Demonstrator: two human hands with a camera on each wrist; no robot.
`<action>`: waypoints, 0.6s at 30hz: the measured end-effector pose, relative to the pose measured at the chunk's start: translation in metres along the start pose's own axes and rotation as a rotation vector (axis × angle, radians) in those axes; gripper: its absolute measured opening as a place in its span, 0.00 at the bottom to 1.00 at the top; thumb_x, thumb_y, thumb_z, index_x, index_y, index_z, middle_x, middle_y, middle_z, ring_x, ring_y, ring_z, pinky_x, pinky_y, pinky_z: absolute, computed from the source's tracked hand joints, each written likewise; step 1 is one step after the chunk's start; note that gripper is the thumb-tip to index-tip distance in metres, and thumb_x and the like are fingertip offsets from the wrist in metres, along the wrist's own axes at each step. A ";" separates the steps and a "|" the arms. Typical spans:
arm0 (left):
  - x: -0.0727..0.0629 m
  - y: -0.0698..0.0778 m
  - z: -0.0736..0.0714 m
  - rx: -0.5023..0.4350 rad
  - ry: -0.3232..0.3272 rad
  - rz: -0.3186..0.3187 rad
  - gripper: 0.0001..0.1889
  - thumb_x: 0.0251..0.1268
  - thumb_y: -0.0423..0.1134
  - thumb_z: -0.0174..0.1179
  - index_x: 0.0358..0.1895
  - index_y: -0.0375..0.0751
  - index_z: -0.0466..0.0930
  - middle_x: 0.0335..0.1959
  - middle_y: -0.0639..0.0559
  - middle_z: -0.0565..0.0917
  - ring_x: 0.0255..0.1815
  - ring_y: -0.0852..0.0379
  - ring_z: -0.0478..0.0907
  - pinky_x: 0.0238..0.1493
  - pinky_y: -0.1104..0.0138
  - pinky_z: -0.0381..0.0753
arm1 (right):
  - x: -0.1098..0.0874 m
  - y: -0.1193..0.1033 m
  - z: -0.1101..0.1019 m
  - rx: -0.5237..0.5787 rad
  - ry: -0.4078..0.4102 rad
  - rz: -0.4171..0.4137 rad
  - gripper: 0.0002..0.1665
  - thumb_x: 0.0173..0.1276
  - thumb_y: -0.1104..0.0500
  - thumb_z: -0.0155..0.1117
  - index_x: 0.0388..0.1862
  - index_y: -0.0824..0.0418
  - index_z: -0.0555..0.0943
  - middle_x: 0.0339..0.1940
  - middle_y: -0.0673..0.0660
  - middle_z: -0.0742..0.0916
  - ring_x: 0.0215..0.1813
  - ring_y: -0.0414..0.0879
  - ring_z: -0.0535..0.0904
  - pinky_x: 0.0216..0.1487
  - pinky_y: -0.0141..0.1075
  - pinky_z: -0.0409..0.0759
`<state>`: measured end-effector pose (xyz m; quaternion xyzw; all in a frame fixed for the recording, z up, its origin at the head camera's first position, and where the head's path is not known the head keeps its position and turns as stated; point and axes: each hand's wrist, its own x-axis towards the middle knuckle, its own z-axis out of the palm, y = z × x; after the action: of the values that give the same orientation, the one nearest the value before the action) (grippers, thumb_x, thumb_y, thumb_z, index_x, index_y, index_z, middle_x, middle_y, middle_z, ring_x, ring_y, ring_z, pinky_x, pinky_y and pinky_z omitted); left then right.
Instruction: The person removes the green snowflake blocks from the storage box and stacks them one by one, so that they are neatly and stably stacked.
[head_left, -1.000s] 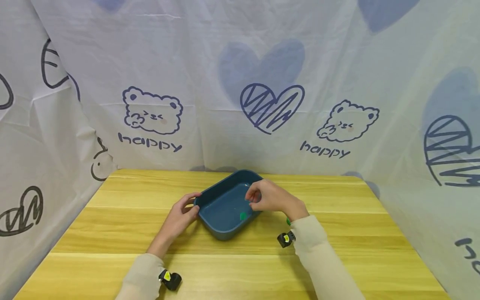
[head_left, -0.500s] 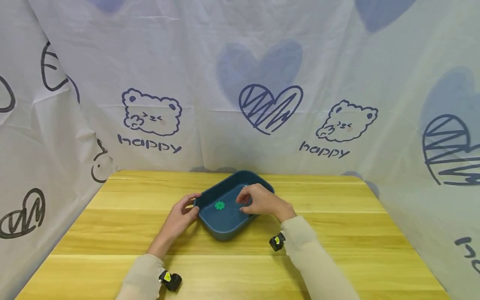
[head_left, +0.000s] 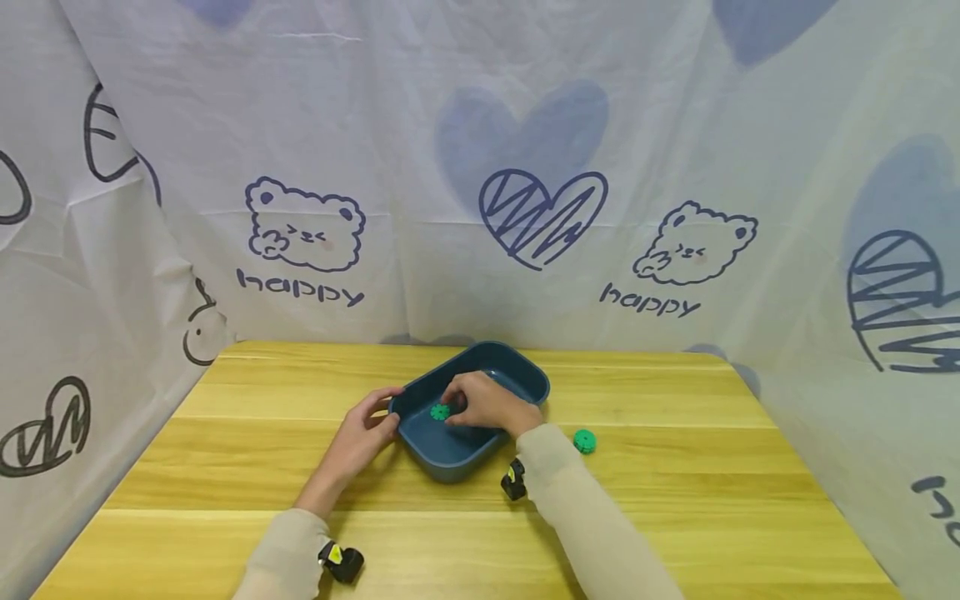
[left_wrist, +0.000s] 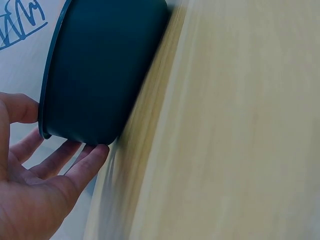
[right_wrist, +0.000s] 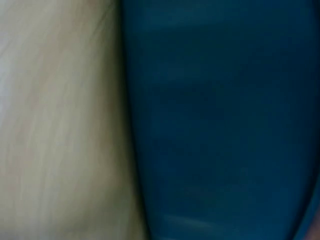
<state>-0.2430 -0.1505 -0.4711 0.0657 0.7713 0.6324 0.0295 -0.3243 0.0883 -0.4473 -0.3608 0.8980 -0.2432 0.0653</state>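
Observation:
A dark blue plastic box (head_left: 442, 471) sits at an angle on the table. My left hand (head_left: 363, 437) holds its left end; in the left wrist view the thumb touches the rim and the fingers (left_wrist: 90, 167) lie against the outer wall. Inside the box lies a small green notched disc (head_left: 439, 412), flower-like in outline. Over the box is my right hand (head_left: 483, 404), its fingers curved and its thumb apart from them, just right of the disc. The right wrist view is blurred and shows mainly the box (right_wrist: 220, 125).
Right of the box, a small stack of green discs (head_left: 585, 442) stands on the wooden table (head_left: 675, 500). A white printed cloth (head_left: 420, 250) hangs behind the table and along both sides.
My right hand has moved left across the box toward the disc. The disc lies farther left than a second ago. The green stack has come into view from behind the right wrist.

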 end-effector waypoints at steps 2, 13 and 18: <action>0.000 0.000 0.000 0.004 -0.001 0.002 0.23 0.80 0.33 0.51 0.74 0.41 0.68 0.71 0.31 0.73 0.66 0.35 0.78 0.58 0.61 0.85 | 0.003 -0.001 0.003 -0.014 -0.015 0.019 0.14 0.64 0.58 0.77 0.48 0.59 0.89 0.46 0.53 0.89 0.44 0.44 0.80 0.48 0.32 0.79; 0.000 -0.002 0.000 0.009 -0.011 0.013 0.23 0.80 0.34 0.51 0.74 0.40 0.68 0.71 0.31 0.72 0.67 0.34 0.78 0.59 0.60 0.85 | 0.007 -0.010 0.009 -0.058 -0.067 0.022 0.14 0.66 0.65 0.74 0.50 0.62 0.88 0.51 0.57 0.88 0.51 0.49 0.85 0.55 0.38 0.84; 0.000 -0.002 0.000 0.011 -0.010 0.014 0.23 0.80 0.34 0.51 0.74 0.41 0.68 0.71 0.31 0.72 0.67 0.34 0.78 0.58 0.61 0.85 | 0.007 -0.012 0.010 -0.090 -0.083 0.047 0.14 0.68 0.64 0.72 0.52 0.59 0.88 0.52 0.56 0.86 0.51 0.48 0.84 0.55 0.37 0.83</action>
<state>-0.2433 -0.1512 -0.4727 0.0743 0.7742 0.6279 0.0284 -0.3192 0.0720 -0.4495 -0.3519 0.9128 -0.1858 0.0918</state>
